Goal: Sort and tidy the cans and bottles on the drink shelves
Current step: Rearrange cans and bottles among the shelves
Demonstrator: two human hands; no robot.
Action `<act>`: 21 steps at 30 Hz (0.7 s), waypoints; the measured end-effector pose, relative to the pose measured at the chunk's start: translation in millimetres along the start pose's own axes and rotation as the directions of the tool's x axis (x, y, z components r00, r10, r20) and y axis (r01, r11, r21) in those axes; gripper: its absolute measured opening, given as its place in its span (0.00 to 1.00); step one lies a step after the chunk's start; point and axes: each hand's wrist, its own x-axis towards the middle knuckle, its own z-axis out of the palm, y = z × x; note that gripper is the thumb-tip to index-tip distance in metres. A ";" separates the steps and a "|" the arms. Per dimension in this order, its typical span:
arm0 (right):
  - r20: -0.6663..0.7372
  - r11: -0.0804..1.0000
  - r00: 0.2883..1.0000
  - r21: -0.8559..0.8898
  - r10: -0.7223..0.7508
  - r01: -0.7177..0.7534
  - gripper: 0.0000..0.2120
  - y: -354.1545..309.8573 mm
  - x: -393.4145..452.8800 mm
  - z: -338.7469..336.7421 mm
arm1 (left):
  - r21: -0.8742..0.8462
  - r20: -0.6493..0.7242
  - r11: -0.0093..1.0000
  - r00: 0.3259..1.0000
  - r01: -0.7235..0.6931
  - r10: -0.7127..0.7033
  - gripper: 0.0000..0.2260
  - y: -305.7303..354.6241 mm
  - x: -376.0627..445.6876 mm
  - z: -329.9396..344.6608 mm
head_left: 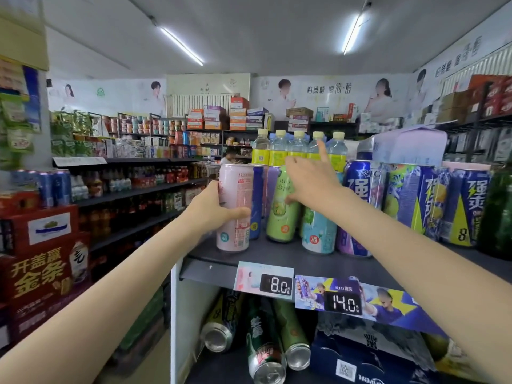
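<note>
Cans lie on their sides on the lower shelf (277, 367) nearest the camera, 3 silver bases (217, 336) facing out beside a dark blue carton (368, 356) whose right end runs out of view. Above them the shelf edge carries 2 price tags, one reading 8.0 (277, 284) and one reading 14.0 (343, 304). On the dark upper shelf (291, 256) stands a tall pink can (235, 209) with red print and a teal round mark low on its side; the left hand (213, 209) grips it around the middle, thumb across the front, at the shelf's left front corner. Just beside it a green can (281, 212) leans with its top tilted right, and the right hand (310, 184) touches its upper part, fingers spread wide and the index finger pointing up; the hand covers much of the can's top, so the exact contact is hard to make out. A light blue can (318, 234) stands to the right, partly hidden behind the forearm, then a row of blue and yellow cans (432, 200) whose far right end is cut off. Behind stand 5 clear bottles (297, 148) with pale yellow caps and yellow labels, their lower halves hidden by the cans in front.
</note>
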 end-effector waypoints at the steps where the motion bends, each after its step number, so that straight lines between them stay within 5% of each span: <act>1: -0.004 1.000 1.000 -0.026 0.013 -0.013 0.27 -1.1 2.6 1.7 | -0.006 0.002 1.000 1.000 -0.005 0.005 0.23 0.3 -0.4 0.1; 7: -0.008 0.993 1.000 -0.120 0.001 -0.002 0.25 -10.8 10.3 2.2 | 0.064 -0.025 0.997 0.999 -0.037 0.038 0.23 -0.4 -3.5 -0.8; 13: -0.031 0.992 0.999 -0.126 -0.017 0.013 0.21 15.9 -10.2 -11.6 | 0.478 0.118 0.871 0.991 -0.112 0.063 0.30 -1.7 -6.6 -13.3; 21: -0.038 0.999 0.998 -0.022 0.045 -0.046 0.24 55.8 -53.4 -16.0 | 0.467 0.132 0.864 0.981 -0.188 0.143 0.30 12.6 -4.2 24.6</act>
